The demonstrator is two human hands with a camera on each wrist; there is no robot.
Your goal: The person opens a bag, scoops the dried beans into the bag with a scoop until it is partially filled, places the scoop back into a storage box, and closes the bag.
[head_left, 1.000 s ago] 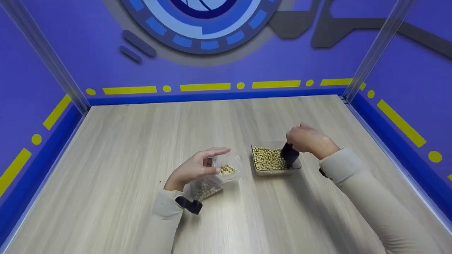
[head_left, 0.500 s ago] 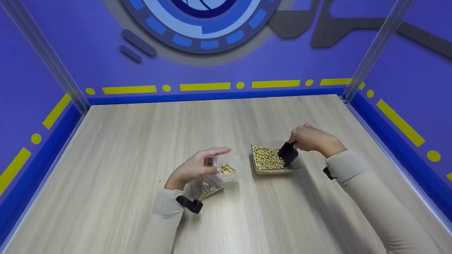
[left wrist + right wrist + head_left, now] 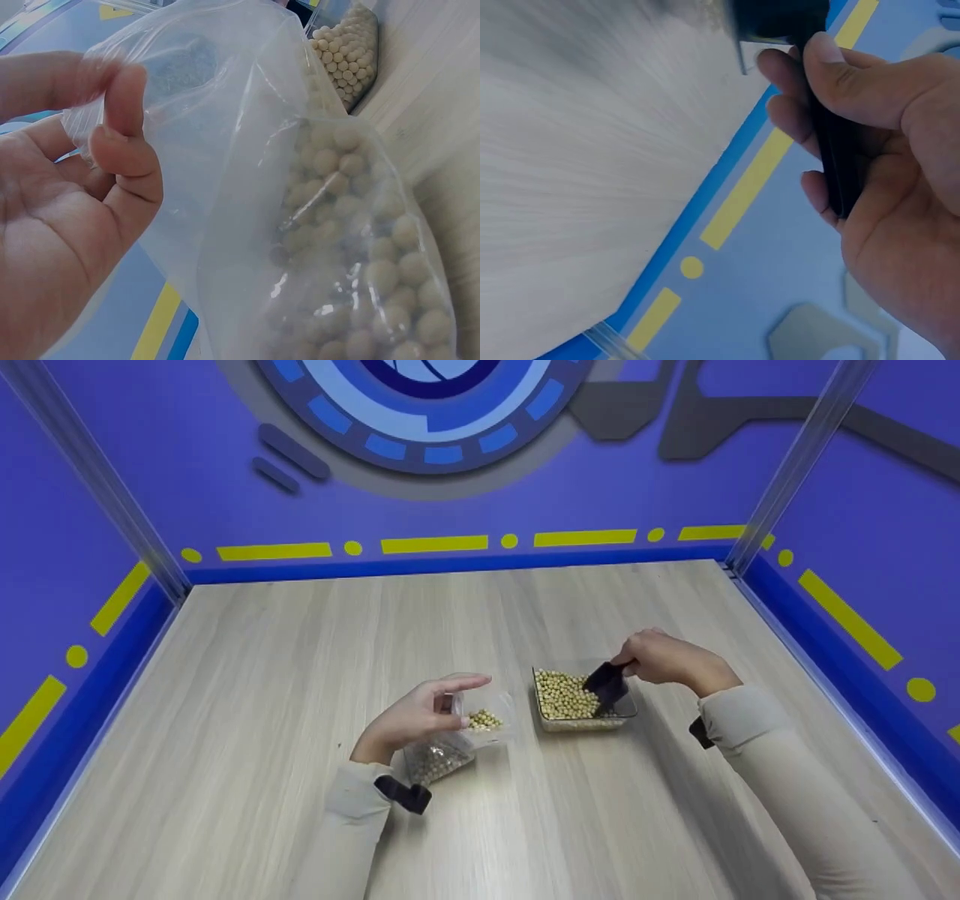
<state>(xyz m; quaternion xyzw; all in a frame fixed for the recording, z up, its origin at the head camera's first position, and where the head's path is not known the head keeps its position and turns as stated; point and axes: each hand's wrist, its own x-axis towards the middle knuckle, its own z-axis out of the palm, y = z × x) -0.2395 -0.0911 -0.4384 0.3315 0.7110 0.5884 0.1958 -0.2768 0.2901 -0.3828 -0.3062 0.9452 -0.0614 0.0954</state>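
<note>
My left hand [image 3: 416,716] holds the mouth of a clear plastic bag [image 3: 217,187] apart, with thumb and fingers gripping its edge. Round pale-yellow beans, possibly soybeans [image 3: 382,274], fill the bag's lower part, and some show through its opening in the head view. To the right, a clear rectangular container [image 3: 585,726] holds many of the same beans [image 3: 566,695]. My right hand [image 3: 664,660] grips a black scoop [image 3: 607,684] by its handle. The scoop leans over the container's right side, its lower edge down among the beans.
Bag and container stand a short way apart on a light wood-grain table [image 3: 300,645]. Blue printed panels [image 3: 420,517] close off the back and both sides, joined by metal corner posts [image 3: 795,472].
The scoop has shifted left in the container and leans over more, while my right hand has drifted slightly right and nearer. My left hand and the bag stay in place.
</note>
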